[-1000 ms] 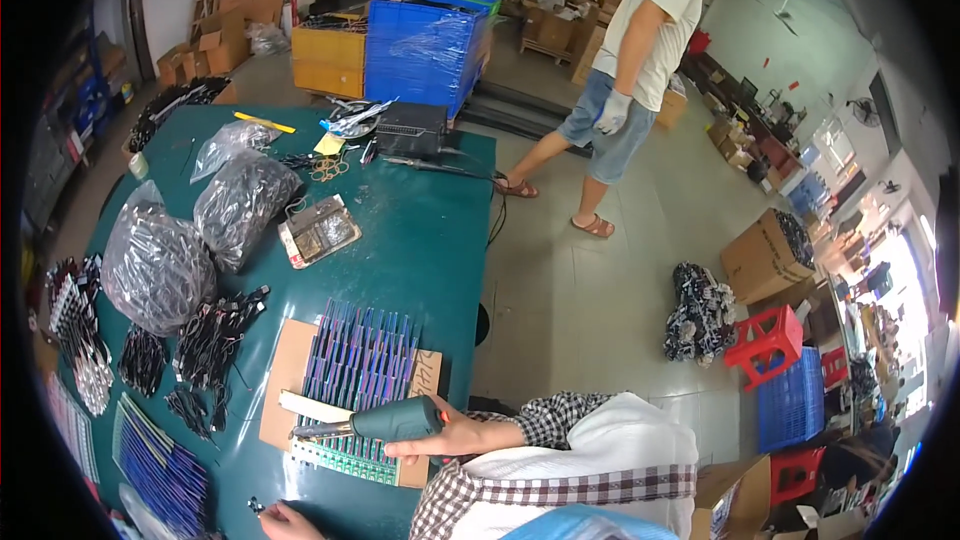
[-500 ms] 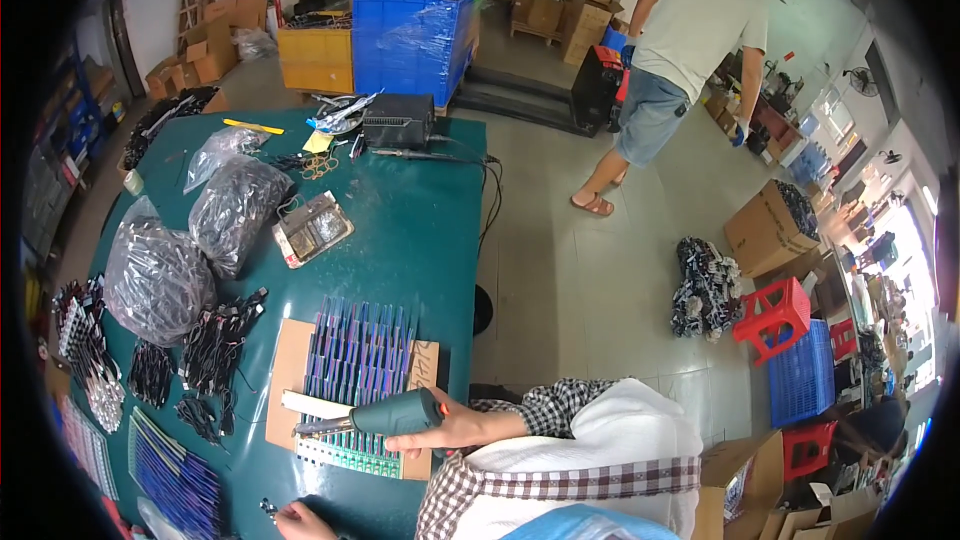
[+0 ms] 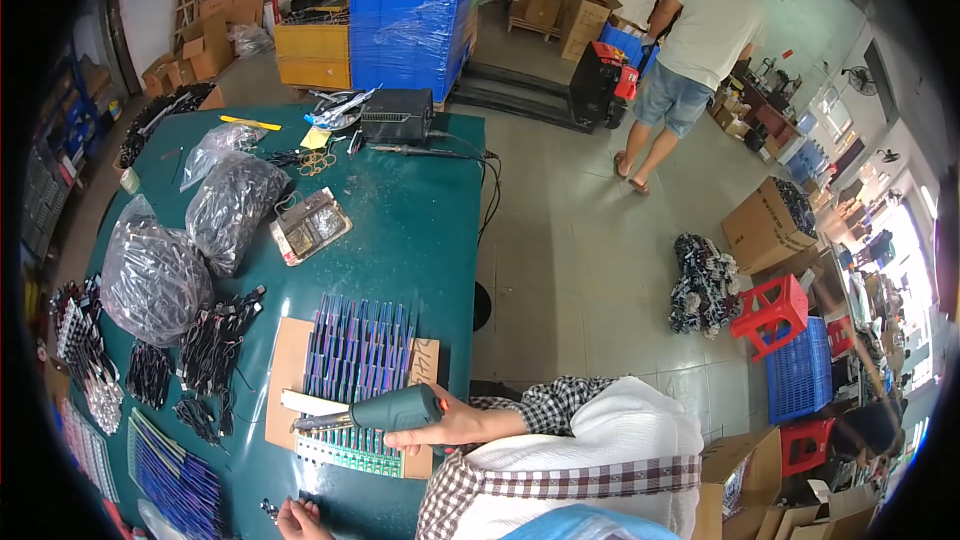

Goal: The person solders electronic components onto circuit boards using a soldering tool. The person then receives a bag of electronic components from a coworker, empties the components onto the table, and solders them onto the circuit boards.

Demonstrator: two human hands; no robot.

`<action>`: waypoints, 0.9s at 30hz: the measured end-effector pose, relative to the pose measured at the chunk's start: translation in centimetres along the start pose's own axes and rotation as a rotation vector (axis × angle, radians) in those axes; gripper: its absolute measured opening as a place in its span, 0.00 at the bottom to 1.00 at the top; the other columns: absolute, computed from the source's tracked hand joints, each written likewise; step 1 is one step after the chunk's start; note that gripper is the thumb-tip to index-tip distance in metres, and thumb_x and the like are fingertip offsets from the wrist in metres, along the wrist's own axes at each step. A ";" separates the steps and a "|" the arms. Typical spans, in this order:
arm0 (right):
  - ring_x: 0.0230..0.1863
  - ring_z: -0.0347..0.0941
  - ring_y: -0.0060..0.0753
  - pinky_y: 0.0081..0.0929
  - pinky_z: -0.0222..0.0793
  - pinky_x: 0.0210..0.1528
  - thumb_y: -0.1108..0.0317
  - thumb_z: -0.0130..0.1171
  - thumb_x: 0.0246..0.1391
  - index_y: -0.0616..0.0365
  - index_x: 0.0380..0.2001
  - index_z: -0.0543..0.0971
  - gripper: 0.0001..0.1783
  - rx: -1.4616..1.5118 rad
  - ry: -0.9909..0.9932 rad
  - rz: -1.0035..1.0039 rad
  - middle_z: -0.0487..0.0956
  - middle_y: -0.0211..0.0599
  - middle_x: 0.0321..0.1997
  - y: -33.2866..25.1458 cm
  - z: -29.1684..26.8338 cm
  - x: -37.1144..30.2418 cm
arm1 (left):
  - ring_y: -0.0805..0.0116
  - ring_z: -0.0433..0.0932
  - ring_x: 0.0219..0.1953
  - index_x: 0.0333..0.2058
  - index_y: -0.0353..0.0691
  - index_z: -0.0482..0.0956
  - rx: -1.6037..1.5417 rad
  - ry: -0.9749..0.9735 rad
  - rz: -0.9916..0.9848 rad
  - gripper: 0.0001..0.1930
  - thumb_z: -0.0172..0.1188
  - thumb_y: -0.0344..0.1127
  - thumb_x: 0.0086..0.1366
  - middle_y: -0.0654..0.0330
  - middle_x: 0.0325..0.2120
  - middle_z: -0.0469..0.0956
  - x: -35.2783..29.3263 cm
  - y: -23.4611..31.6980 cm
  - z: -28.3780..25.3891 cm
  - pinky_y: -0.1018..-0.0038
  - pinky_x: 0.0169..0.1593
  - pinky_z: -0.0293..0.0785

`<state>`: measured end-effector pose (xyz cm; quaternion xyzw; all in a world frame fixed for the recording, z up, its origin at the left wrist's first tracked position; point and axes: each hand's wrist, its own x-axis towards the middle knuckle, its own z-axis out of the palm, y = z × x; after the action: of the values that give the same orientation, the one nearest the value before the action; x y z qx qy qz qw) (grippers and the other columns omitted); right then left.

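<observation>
My right hand (image 3: pixel 440 430) is wrapped round a dark green pistol-shaped tool (image 3: pixel 395 410) with a metal nozzle pointing left. The nozzle is over a panel of green circuit boards (image 3: pixel 350 456), from which rows of blue-purple wires (image 3: pixel 355 350) run away from me. Beside the nozzle is a cream strip (image 3: pixel 312 404); whether it belongs to the tool I cannot tell. Under the boards lies a cardboard sheet (image 3: pixel 287 365). At the lower edge my left hand (image 3: pixel 300 522) has its fingers curled together, close to a small dark part (image 3: pixel 268 510). What its fingertips hold is unclear.
Bags of dark parts (image 3: pixel 155 280), black cable bundles (image 3: pixel 215 345) and another wired panel (image 3: pixel 175 475) lie left on the green table (image 3: pixel 420 210). A soldering iron (image 3: pixel 410 150) lies at the back. Beyond, a person (image 3: pixel 690 50) stands by a pallet truck (image 3: pixel 600 85).
The person in the background has walked farther off, beside the pallet truck. My left hand's fingers have shifted slightly upward. My right hand and the green tool stay almost still.
</observation>
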<state>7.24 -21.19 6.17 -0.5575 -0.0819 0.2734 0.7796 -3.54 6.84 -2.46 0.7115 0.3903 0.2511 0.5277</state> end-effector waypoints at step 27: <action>0.27 0.73 0.22 0.16 0.70 0.23 0.64 0.62 0.42 0.63 0.34 0.74 0.17 0.005 -0.095 -0.039 0.76 0.33 0.28 -0.6 1.9 1.5 | 0.72 0.71 0.33 0.43 0.37 0.68 -0.418 -0.229 -0.401 0.14 0.53 0.35 0.59 0.58 0.31 0.72 -3.6 3.3 0.4 0.81 0.34 0.70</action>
<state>7.90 -18.96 7.17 -0.5404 -0.1292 0.2845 0.7813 -4.32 3.18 0.71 0.5202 0.4008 0.1352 0.7419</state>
